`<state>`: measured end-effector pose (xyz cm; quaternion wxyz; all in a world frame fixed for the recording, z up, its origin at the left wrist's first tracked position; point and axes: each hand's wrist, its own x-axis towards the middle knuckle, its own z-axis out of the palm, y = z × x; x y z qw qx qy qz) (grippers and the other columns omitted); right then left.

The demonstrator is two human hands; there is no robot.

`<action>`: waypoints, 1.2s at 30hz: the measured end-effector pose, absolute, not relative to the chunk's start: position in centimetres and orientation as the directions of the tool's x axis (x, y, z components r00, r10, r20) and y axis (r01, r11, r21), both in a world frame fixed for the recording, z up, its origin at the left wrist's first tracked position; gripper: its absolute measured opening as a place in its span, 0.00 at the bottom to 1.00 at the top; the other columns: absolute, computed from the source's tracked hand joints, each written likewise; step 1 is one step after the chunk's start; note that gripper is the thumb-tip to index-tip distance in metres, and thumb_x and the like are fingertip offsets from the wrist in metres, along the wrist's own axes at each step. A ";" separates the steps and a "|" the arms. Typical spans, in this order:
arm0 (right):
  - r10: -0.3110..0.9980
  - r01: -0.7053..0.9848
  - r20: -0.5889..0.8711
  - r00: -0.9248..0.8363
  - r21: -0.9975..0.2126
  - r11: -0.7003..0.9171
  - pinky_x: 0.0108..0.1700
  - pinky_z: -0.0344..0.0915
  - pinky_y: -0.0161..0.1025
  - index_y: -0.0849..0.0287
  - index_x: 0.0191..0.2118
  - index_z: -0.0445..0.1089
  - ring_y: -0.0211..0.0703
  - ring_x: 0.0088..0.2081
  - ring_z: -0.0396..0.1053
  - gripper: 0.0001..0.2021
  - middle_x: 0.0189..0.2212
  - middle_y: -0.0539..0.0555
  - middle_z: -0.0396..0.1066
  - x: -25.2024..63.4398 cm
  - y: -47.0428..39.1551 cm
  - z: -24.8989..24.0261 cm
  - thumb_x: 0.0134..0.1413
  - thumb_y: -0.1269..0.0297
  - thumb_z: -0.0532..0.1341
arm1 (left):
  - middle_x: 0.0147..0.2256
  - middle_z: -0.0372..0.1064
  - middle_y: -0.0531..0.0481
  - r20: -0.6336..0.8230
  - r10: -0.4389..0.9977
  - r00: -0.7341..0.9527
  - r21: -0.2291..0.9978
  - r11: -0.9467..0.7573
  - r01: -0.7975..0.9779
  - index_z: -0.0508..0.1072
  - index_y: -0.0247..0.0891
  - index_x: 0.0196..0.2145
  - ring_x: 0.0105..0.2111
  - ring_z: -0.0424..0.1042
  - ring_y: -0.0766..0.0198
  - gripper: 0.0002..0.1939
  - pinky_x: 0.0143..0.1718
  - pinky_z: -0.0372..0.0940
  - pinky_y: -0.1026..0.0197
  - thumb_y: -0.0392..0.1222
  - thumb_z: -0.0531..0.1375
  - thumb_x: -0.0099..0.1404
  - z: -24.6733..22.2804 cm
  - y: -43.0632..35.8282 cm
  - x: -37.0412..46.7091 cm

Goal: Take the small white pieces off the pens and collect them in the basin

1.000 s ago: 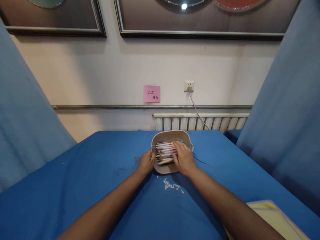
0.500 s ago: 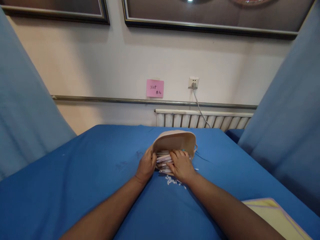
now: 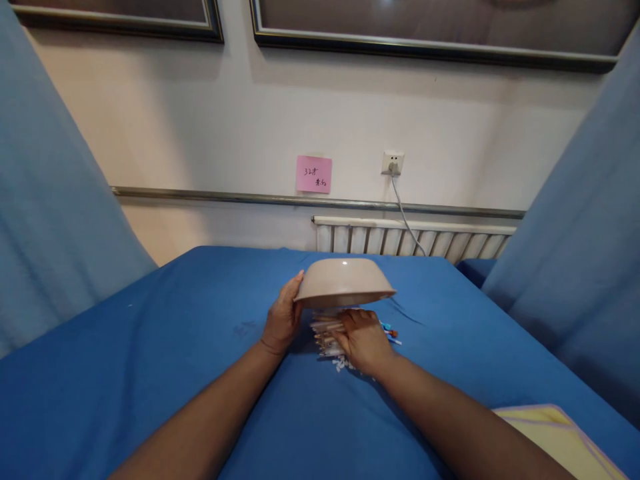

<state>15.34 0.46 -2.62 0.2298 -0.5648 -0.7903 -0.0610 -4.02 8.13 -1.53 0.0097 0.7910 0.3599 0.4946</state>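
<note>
My left hand [image 3: 283,316] grips the left rim of a beige plastic basin [image 3: 345,279], which is tipped over with its outside facing up. Below the basin's edge, my right hand [image 3: 364,339] has its fingers curled over a bundle of pens or pencils [image 3: 326,333], lying sideways above the bed; their exact kind is blurred. Blue and orange ends [image 3: 391,331] poke out to the right of that hand. Several small white bits [image 3: 342,364] lie on the blue sheet just beneath the bundle. The basin's inside is hidden.
A blue sheet [image 3: 190,333] covers the bed. At the lower right lies a folded yellow cloth [image 3: 550,433]. Blue curtains [image 3: 55,187] hang on both sides. Behind are a radiator [image 3: 380,239], a metal rail [image 3: 225,196] and a plugged-in cable [image 3: 404,210].
The basin has turned from mouth toward me to mouth down, lifted by my left hand. The bundle under my right hand is now out of it, with coloured ends showing.
</note>
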 end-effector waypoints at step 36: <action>0.647 -0.418 -0.307 0.698 -0.908 0.020 0.18 0.62 0.29 0.59 0.32 0.61 0.35 0.18 0.65 0.05 0.18 0.47 0.64 32.0 1.5 -4.5 0.46 0.71 0.58 | 0.41 0.74 0.46 0.210 0.791 0.574 0.551 -0.581 0.599 0.74 0.37 0.42 0.42 0.70 0.57 0.19 0.45 0.61 0.59 0.46 0.47 0.65 -2.7 9.1 -1.5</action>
